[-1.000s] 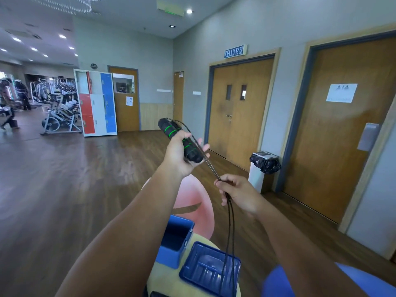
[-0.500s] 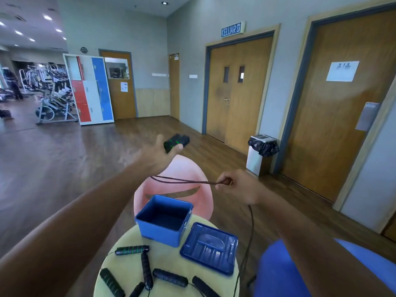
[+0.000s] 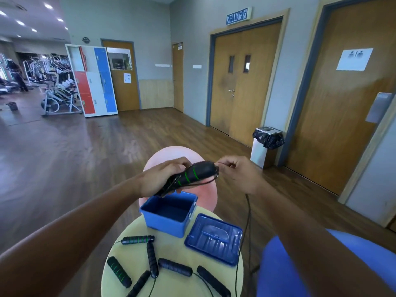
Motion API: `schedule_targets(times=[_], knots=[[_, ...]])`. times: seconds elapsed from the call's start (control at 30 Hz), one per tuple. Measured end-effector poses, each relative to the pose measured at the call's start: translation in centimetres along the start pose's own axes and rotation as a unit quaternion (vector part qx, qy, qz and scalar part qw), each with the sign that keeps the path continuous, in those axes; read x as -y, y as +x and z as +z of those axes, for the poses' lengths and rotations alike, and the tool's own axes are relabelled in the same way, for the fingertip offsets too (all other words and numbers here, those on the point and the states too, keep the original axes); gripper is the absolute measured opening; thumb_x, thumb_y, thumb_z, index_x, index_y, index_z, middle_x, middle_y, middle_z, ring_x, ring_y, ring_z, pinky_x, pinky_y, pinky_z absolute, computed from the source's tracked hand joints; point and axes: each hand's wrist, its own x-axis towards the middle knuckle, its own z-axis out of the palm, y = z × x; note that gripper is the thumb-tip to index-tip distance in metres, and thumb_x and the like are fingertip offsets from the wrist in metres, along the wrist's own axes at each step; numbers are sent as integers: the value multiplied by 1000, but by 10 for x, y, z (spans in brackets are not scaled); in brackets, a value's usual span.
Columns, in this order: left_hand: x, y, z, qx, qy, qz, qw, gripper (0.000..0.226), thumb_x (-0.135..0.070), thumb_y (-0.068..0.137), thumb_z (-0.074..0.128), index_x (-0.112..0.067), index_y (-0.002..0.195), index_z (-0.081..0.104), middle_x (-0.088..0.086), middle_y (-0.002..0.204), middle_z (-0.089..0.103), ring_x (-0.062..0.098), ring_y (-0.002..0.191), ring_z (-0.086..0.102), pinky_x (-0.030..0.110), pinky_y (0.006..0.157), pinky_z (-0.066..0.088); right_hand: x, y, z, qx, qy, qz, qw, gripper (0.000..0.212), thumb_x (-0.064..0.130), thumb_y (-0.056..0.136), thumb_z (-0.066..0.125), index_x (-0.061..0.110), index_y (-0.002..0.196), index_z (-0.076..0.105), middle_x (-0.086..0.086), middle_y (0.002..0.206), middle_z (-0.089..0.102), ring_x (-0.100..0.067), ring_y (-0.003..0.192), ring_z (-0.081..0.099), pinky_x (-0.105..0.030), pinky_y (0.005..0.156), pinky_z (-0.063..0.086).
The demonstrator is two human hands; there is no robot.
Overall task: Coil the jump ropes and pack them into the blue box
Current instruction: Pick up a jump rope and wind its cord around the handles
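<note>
1. A gym hall with a dark wood floor (image 3: 90, 151) fills the frame: exercise bikes and lockers at the upper left, wooden doors along the right wall, a lined bin (image 3: 266, 144) beside them. At the bottom centre stands a small round yellow table (image 3: 171, 254).
2. On the lower left of the table lie the loose handles (image 3: 138, 240) of the other jump ropes, uncoiled and waiting their turn.
3. At mid-frame the left hand (image 3: 159, 179) is closed around a pair of black handles with green rings (image 3: 192, 173), held together so the cord can be wound around them.
4. Just below that hand sits the blue box (image 3: 169, 213), open and apparently empty, close enough for the bundle to drop straight in.
5. To its right, the box's lid (image 3: 214, 239) lies flat on the table, out of the way.
6. The right hand (image 3: 240, 174) pinches the thin black cord (image 3: 247, 213) at the handles' tip, guiding a loop; the rest hangs slack toward the floor, so I judge the coiling unfinished.
</note>
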Motion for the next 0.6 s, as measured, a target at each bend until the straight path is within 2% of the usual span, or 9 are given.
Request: schedule_targets(times=[0.07,0.13,0.23,0.3,0.37,0.47,0.53,0.6], knots=[[-2,2,-5,-8,-86,-11,996,46,-48,81,46,-14,112,50,20,72,60,25,51,48,28,47,35,-4,-3,10,3,31,27,999,24,14,98,56,23,80,67,13,61,60,3,49,49,-10,50,36],[-2,3,-9,-18,-139,-17,990,50,-47,74,52,-15,111,48,20,72,58,24,47,49,31,50,32,-10,-5,21,1,63,66,996,24,16,101,52,21,86,70,5,65,61,-1,46,45,-15,45,36],[-3,3,-15,-61,-129,-30,989,44,-46,72,56,-24,111,54,20,77,60,25,51,51,32,52,33,-14,-10,31,-1,87,98,991,24,18,102,50,17,90,70,-1,65,61,-8,44,45,-19,42,37],[-6,5,-20,-120,-119,-51,984,49,-47,73,59,-23,116,53,18,80,62,25,54,53,32,53,36,-14,-13,31,19,85,109,990,21,21,101,52,10,94,69,-4,66,61,-10,43,45,-20,41,37],[-11,12,-26,-188,-101,-65,975,44,-45,80,59,-20,116,50,19,83,63,23,56,54,31,53,39,-14,-17,28,35,77,121,989,20,24,99,56,8,97,68,-6,67,60,-10,44,46,-21,42,39],[-17,25,-33,-281,7,-82,956,34,-41,97,58,-19,118,45,14,90,63,21,64,55,28,55,41,-12,-19,23,46,62,130,988,14,21,98,59,13,102,68,-5,67,59,-7,45,47,-19,42,39],[-15,32,-37,-323,138,-80,933,40,-45,96,61,-18,120,45,7,95,64,21,75,59,28,58,41,-9,-16,21,46,48,124,990,13,20,98,59,13,104,68,-3,67,58,-7,47,46,-17,43,39],[-10,33,-38,-320,294,-87,896,47,-56,89,65,-26,121,46,0,99,67,23,85,63,31,66,44,-4,-11,19,42,12,83,996,13,21,98,59,15,101,70,4,65,58,-5,54,48,-19,52,40]])
